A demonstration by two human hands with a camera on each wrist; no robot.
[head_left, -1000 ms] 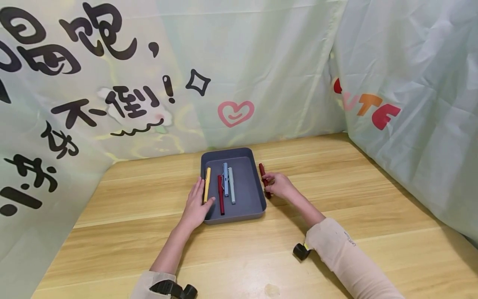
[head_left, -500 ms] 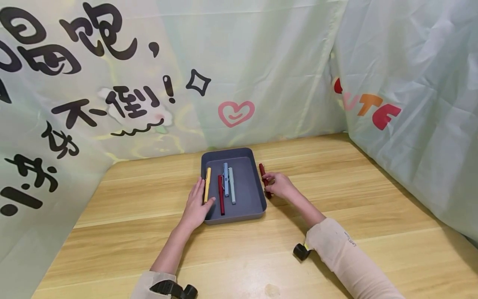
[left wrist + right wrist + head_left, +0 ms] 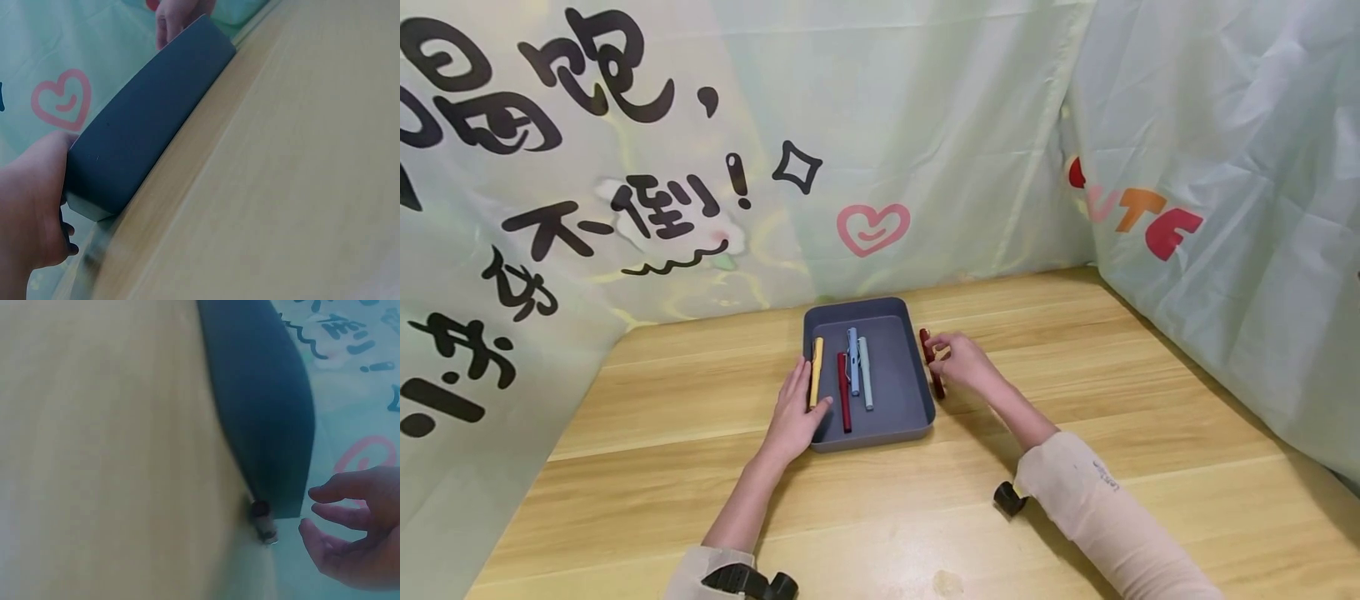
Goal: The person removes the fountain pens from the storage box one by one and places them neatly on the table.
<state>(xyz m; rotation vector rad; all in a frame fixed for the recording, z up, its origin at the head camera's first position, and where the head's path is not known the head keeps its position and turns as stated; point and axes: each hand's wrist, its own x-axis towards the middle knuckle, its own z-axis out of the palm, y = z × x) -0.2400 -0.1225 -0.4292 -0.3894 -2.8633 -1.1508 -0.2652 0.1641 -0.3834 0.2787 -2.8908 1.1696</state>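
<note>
A dark grey rectangular tray (image 3: 898,375) lies on the wooden table. My left hand (image 3: 792,415) holds its left wall, thumb over the rim and the other fingers along the outside. Inside lie a yellow pen (image 3: 817,371), a dark red pen (image 3: 844,393), a blue pen (image 3: 853,358) and a pale blue-green pen (image 3: 866,375). Outside the right wall, a second dark red pen (image 3: 937,385) rests on the table. My right hand (image 3: 966,363) hovers just beside it; in the right wrist view its fingers (image 3: 340,515) are parted and apart from the pen's end (image 3: 265,526).
The wooden table (image 3: 880,517) spreads around the tray. A pale printed cloth (image 3: 947,150) hangs behind, and another cloth (image 3: 1240,250) closes off the right side. Wrist cameras (image 3: 1009,499) sit on both forearms.
My right hand has let go of the dark red pen outside the tray and lifted slightly away from it. That pen stays beside the tray wall. The left hand and tray have not moved.
</note>
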